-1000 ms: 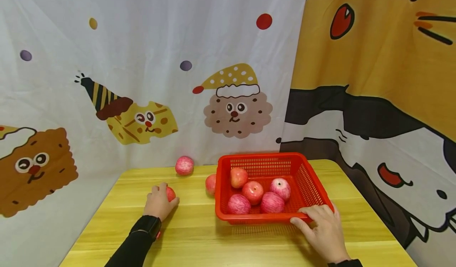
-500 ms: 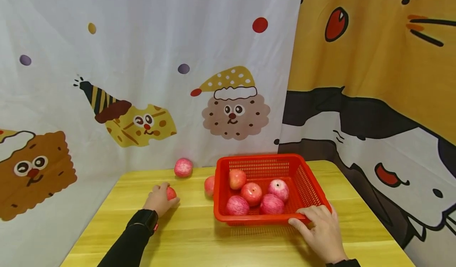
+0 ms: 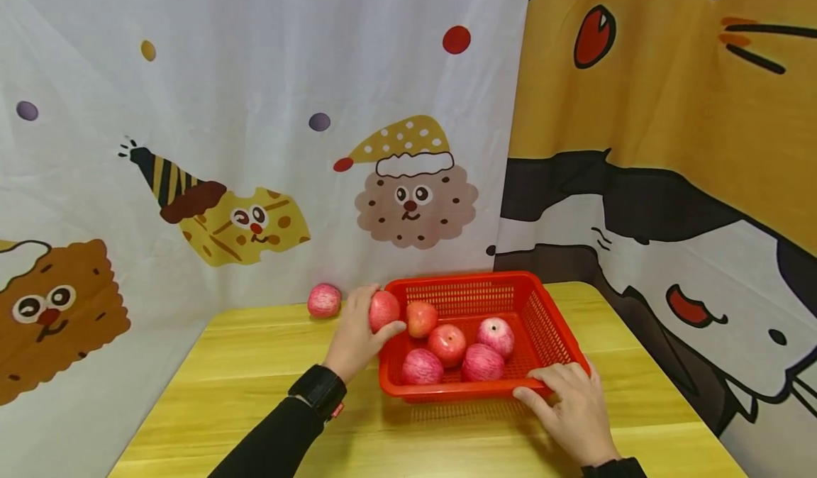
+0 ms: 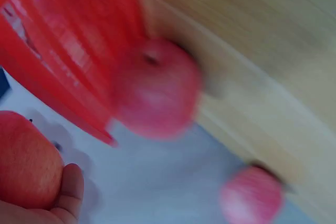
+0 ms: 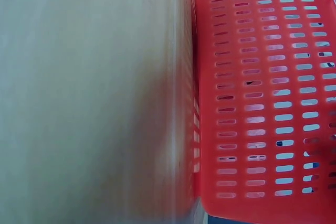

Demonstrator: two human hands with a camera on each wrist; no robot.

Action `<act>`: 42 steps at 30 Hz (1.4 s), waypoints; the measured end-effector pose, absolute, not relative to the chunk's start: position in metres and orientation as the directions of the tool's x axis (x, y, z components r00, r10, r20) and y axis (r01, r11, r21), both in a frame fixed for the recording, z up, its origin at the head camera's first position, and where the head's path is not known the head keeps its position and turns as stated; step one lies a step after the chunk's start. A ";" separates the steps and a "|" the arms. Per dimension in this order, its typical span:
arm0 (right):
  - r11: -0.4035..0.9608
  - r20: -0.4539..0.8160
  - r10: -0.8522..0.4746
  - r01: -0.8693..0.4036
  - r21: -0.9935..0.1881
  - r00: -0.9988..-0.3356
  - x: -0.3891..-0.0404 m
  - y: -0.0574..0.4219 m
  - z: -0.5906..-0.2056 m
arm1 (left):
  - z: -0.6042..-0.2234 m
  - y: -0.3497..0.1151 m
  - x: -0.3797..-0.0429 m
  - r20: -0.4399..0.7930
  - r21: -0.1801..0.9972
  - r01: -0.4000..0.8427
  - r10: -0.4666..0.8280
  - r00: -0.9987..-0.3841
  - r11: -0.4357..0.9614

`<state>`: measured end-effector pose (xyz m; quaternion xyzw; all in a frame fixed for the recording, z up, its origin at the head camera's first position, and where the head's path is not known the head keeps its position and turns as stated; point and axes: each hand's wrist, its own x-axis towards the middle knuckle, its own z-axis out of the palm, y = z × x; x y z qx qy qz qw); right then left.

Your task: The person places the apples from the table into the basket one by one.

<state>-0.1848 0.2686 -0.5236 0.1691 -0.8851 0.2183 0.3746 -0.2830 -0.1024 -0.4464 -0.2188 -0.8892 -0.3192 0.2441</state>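
Note:
My left hand (image 3: 359,336) grips a red apple (image 3: 385,310) at the left rim of the red plastic basket (image 3: 462,391). The left wrist view shows that held apple (image 4: 26,161) between the fingers. With fingers over the front right corner of the basket and thumb at its front, my right hand (image 3: 571,407) holds the rim. Several apples lie inside, among them a red one (image 3: 447,345) and a pink striped one (image 3: 483,362). Just outside the basket, a blurred apple (image 4: 157,90) sits on the table, hidden behind my left hand in the head view.
A pink apple (image 3: 324,301) stands at the back edge of the wooden table (image 3: 255,364). Behind it hangs a white curtain (image 3: 255,109) with cartoon prints, and a yellow printed cloth (image 3: 670,95) hangs at the right.
My left hand has lifted the apple from the left of the table and carried it right to the basket's left rim. My right hand stays on the basket's rim.

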 end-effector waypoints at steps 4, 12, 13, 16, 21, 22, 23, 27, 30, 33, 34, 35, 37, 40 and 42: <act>0.845 0.733 -0.136 -0.464 -0.265 -0.666 -0.185 0.267 -0.523 | -0.448 -0.074 -0.278 0.546 0.399 0.604 0.350 -0.761 0.690; 0.840 0.746 -0.145 -0.479 -0.254 -0.650 -0.186 0.265 -0.523 | -0.465 -0.053 -0.279 0.436 0.249 0.586 0.450 -0.779 0.771; 0.839 0.748 -0.147 -0.482 -0.252 -0.647 -0.187 0.265 -0.522 | -0.466 -0.052 -0.280 0.433 0.221 0.586 0.460 -0.775 0.780; 0.836 0.751 -0.151 -0.488 -0.249 -0.643 -0.187 0.265 -0.520 | -0.467 -0.049 -0.281 0.431 0.139 0.588 0.486 -0.761 0.797; 0.834 0.755 -0.156 -0.495 -0.246 -0.637 -0.188 0.266 -0.518 | -0.468 -0.047 -0.282 0.423 0.058 0.581 0.507 -0.751 0.812; 0.835 0.755 -0.156 -0.493 -0.244 -0.637 -0.188 0.267 -0.518 | -0.469 -0.047 -0.282 0.417 0.054 0.577 0.507 -0.755 0.815; 0.836 0.754 -0.154 -0.491 -0.245 -0.638 -0.187 0.267 -0.518 | -0.469 -0.046 -0.283 0.410 0.049 0.572 0.505 -0.759 0.819; 0.840 0.750 -0.146 -0.482 -0.250 -0.645 -0.186 0.268 -0.519 | -0.471 -0.044 -0.283 0.389 0.038 0.555 0.500 -0.774 0.831; 0.842 0.748 -0.145 -0.477 -0.250 -0.648 -0.185 0.269 -0.519 | -0.471 -0.042 -0.281 0.397 0.023 0.550 0.497 -0.772 0.835; 0.840 0.749 -0.144 -0.480 -0.253 -0.647 -0.185 0.269 -0.520 | -0.471 -0.042 -0.280 0.416 -0.012 0.540 0.495 -0.763 0.842; 0.839 0.750 -0.143 -0.481 -0.254 -0.646 -0.185 0.268 -0.520 | -0.471 -0.042 -0.280 0.422 -0.025 0.535 0.494 -0.761 0.845; 0.839 0.750 -0.142 -0.481 -0.255 -0.646 -0.185 0.268 -0.520 | -0.471 -0.042 -0.280 0.426 -0.039 0.529 0.493 -0.759 0.848; 0.837 0.750 -0.141 -0.482 -0.258 -0.646 -0.185 0.268 -0.520 | -0.470 -0.042 -0.279 0.431 -0.059 0.514 0.486 -0.760 0.856; 0.837 0.749 -0.142 -0.482 -0.258 -0.647 -0.185 0.269 -0.520 | -0.469 -0.041 -0.278 0.440 -0.081 0.497 0.479 -0.760 0.864; 0.837 0.748 -0.144 -0.483 -0.257 -0.648 -0.186 0.268 -0.521 | -0.467 -0.041 -0.278 0.449 -0.094 0.487 0.473 -0.758 0.868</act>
